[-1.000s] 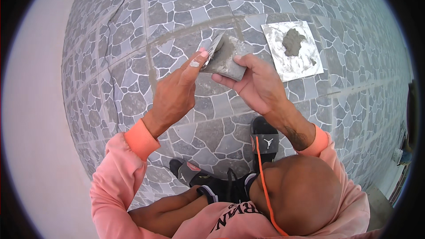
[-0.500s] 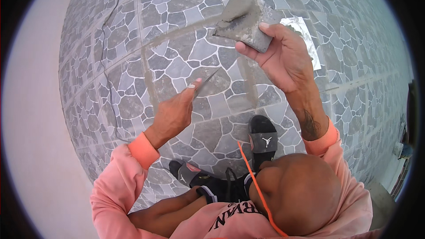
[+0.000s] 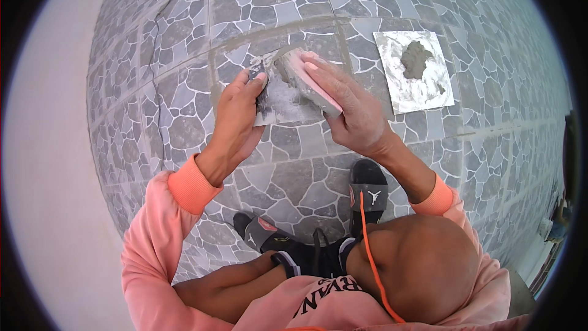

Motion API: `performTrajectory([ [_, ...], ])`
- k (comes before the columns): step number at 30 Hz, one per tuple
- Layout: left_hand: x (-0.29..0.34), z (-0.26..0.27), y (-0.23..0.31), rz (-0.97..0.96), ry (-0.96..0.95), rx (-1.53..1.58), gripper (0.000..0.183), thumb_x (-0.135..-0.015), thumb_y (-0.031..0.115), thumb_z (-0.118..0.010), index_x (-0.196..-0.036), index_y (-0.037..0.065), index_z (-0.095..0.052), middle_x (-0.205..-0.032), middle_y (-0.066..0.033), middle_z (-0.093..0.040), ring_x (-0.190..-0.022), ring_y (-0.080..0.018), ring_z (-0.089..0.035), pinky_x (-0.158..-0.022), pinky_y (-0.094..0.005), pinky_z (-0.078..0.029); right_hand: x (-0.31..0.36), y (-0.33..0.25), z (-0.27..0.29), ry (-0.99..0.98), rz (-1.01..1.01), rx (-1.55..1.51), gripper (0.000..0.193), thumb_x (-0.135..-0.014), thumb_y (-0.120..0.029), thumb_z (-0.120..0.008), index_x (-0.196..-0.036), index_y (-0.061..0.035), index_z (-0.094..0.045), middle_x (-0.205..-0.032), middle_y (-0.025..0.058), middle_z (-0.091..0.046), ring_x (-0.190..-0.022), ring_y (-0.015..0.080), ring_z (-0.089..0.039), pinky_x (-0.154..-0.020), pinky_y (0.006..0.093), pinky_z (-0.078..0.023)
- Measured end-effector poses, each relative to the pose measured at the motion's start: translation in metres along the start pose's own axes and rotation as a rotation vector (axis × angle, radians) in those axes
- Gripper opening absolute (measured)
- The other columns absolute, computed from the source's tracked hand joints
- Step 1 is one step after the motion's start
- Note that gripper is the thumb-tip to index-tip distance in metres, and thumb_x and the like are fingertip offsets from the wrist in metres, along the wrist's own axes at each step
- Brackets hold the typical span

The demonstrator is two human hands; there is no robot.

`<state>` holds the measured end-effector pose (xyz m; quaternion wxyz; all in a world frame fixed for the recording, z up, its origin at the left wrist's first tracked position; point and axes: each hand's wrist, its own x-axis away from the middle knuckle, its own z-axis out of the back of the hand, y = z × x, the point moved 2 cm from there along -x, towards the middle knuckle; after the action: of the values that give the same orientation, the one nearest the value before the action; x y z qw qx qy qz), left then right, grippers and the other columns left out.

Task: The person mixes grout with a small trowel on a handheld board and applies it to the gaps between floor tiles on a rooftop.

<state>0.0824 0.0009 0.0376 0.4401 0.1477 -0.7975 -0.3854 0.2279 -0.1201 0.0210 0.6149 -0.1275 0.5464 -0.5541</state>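
Note:
My left hand (image 3: 236,110) grips the left edge of a thin flat metal-looking plate (image 3: 283,110), smeared with wet grey mortar, thumb on top. In my right hand (image 3: 358,110) is a flat pad (image 3: 318,91) with a pinkish back, tilted on edge over the plate. My fingers lie along its back, with the thumb at its near end. Grey mortar (image 3: 283,64) clings to the pad's side toward the plate. The two tools meet or nearly meet; exact contact is hard to make out.
A white square board (image 3: 392,101) carrying a mortar heap (image 3: 415,60) lies on the stone-patterned tile floor (image 3: 288,187), right of my hands. A dark cable (image 3: 156,86) runs along the left, near a pale wall (image 3: 49,147). My sandalled feet (image 3: 367,193) are close below.
The right hand has come down and left, turning the mortar-laden pad over toward the plate. The left hand has moved up and turned its plate from edge-on to flat. The board is now uncovered.

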Motion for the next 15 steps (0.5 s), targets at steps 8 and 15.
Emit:
performTrajectory([
  [8,0.001,0.007,-0.005,-0.057,-0.008,0.032,0.049,-0.098,0.011,-0.045,-0.141,-0.002,-0.025,-0.114,-0.0119,-0.058,-0.096,-0.0165,-0.063,-0.080,-0.0326,-0.056,0.024,0.015,0.004,-0.050,0.104,0.261,0.056,-0.070,0.011,-0.058,-0.125,0.0023,-0.054,-0.132,0.0205,-0.053,-0.123,0.0365,-0.052,-0.101,0.0436,-0.045],
  [15,0.000,-0.001,-0.010,-0.048,-0.020,-0.003,0.052,-0.099,0.011,-0.045,-0.143,-0.002,-0.021,-0.116,-0.0116,-0.058,-0.097,-0.0160,-0.063,-0.081,-0.0319,-0.055,0.050,0.032,0.014,-0.060,0.084,0.323,0.054,-0.071,0.011,-0.059,-0.124,0.0012,-0.054,-0.131,0.0200,-0.054,-0.122,0.0370,-0.052,-0.100,0.0438,-0.046],
])
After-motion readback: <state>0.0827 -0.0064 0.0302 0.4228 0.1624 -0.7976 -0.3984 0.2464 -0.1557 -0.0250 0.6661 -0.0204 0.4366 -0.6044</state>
